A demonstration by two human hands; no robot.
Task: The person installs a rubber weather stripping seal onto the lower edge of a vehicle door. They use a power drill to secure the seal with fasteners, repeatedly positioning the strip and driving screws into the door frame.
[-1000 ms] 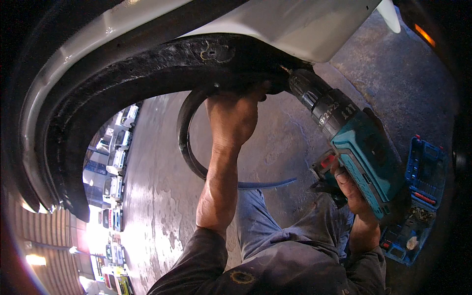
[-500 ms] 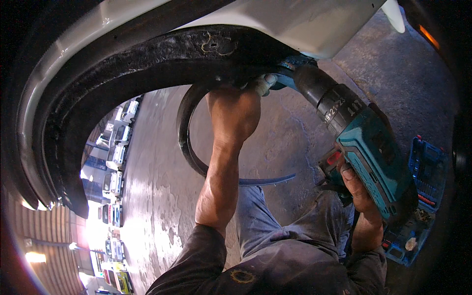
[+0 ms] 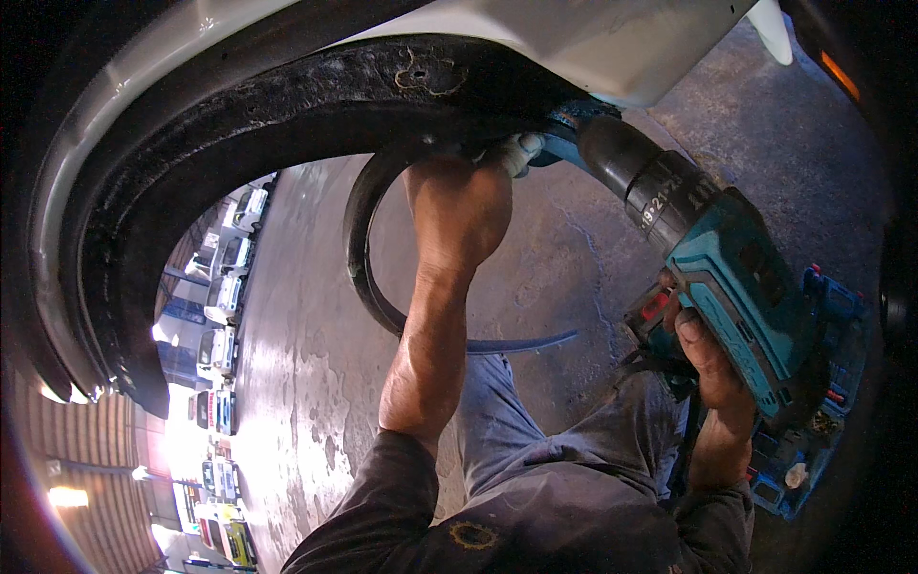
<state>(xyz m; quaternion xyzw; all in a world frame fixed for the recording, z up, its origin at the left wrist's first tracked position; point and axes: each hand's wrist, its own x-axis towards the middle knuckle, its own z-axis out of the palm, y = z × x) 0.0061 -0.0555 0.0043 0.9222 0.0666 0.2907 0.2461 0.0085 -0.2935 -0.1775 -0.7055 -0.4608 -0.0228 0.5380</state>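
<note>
At far left a row of cars [image 3: 218, 352] stands in hard glare, the lower ones washed out. The black arch [image 3: 225, 143] sweeps from there up and across, its outer rim fading into the dark edge of view. A thin black strip [image 3: 357, 249] hangs from its underside in a loop, passes behind the left forearm and ends free over the floor [image 3: 535, 249]. The left grip [image 3: 464, 203] is raised against the arch's lower edge, thumb showing, fingers hidden — whether it is clenched on anything, I cannot tell. Open floor lies between the two forearms. Above, the pale panel [image 3: 583, 57] is cut off at the top. The drill [image 3: 736, 277] slants up to the arch's right end, its tip hidden there; the right grip [image 3: 710, 359] is wrapped round its handle. Behind the drill, on the floor, lies an open blue case [image 3: 830, 298] — small metal bits [image 3: 824, 422] and a whitish lump [image 3: 797, 475] inside, the rest dim and partly covered.
</note>
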